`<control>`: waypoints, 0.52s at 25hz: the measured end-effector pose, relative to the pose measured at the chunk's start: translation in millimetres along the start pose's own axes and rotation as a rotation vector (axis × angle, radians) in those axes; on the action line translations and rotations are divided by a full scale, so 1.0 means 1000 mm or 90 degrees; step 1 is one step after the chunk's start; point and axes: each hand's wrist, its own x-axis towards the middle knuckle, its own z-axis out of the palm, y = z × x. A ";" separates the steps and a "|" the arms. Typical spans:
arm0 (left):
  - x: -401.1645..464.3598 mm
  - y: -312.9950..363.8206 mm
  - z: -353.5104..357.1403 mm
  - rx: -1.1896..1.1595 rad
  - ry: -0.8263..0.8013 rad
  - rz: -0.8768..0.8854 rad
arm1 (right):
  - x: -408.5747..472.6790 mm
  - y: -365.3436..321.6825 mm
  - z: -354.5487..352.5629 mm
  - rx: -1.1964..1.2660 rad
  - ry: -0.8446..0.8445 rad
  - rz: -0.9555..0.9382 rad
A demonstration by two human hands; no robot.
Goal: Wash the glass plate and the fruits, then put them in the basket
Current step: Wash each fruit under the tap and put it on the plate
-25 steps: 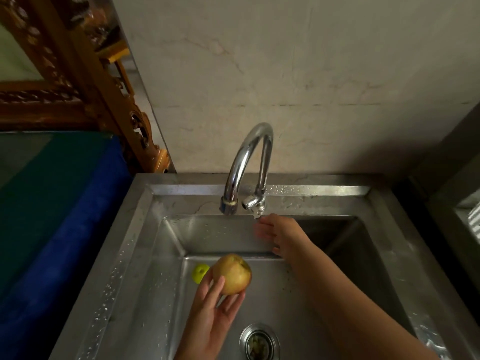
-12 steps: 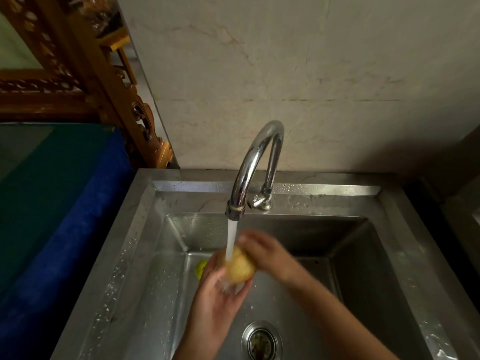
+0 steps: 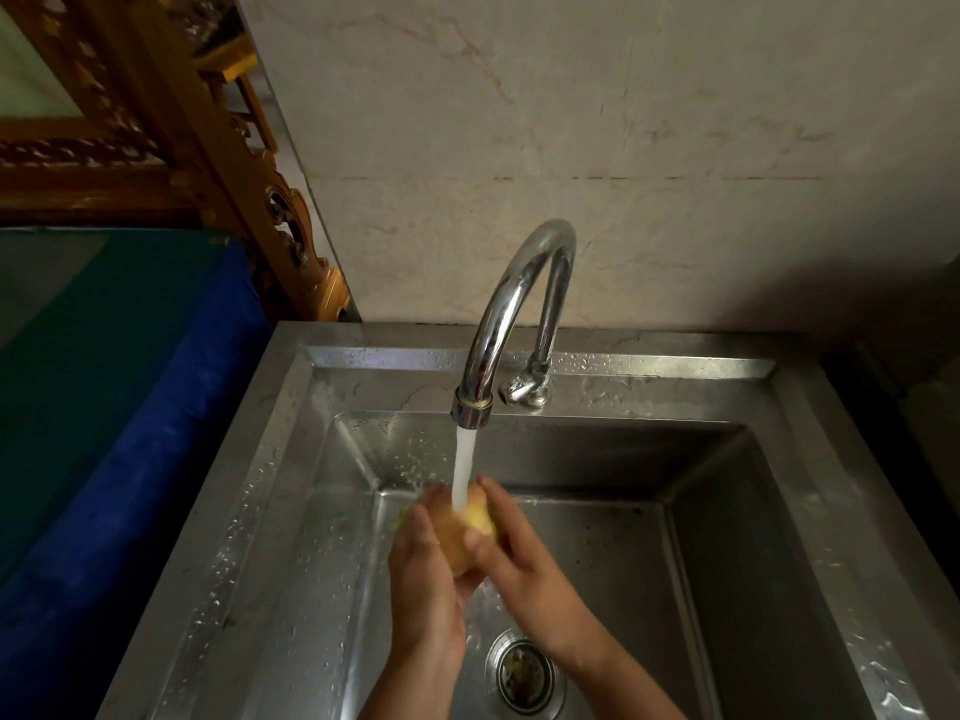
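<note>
A yellow-brown apple (image 3: 470,527) sits under the running water from the chrome tap (image 3: 511,324), over the steel sink (image 3: 291,491). My left hand (image 3: 426,569) cups the apple from the left and below. My right hand (image 3: 511,553) presses on it from the right, fingers over its top. Just left of my left hand, a sliver of a small green fruit (image 3: 400,518) shows on the sink floor, mostly hidden. Neither the glass plate nor the basket is in view.
The drain strainer (image 3: 524,672) lies below my hands. A blue and green cloth-covered surface (image 3: 114,407) borders the sink on the left, with carved wooden furniture (image 3: 218,163) behind it. A marble wall (image 3: 623,148) rises behind the tap. The sink rim is wet.
My right hand left the tap handle and closed onto the apple. Water started running. Both hands now hold the apple in the stream, and the green fruit is nearly hidden.
</note>
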 end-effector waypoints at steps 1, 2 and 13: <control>-0.002 0.001 -0.002 -0.033 -0.063 -0.009 | 0.000 0.001 0.000 -0.025 0.004 -0.012; -0.004 0.001 -0.004 -0.051 -0.120 -0.010 | 0.001 -0.001 -0.001 -0.033 0.023 -0.015; -0.011 0.019 -0.003 -0.008 -0.113 0.000 | -0.002 -0.016 -0.011 -0.078 -0.002 -0.006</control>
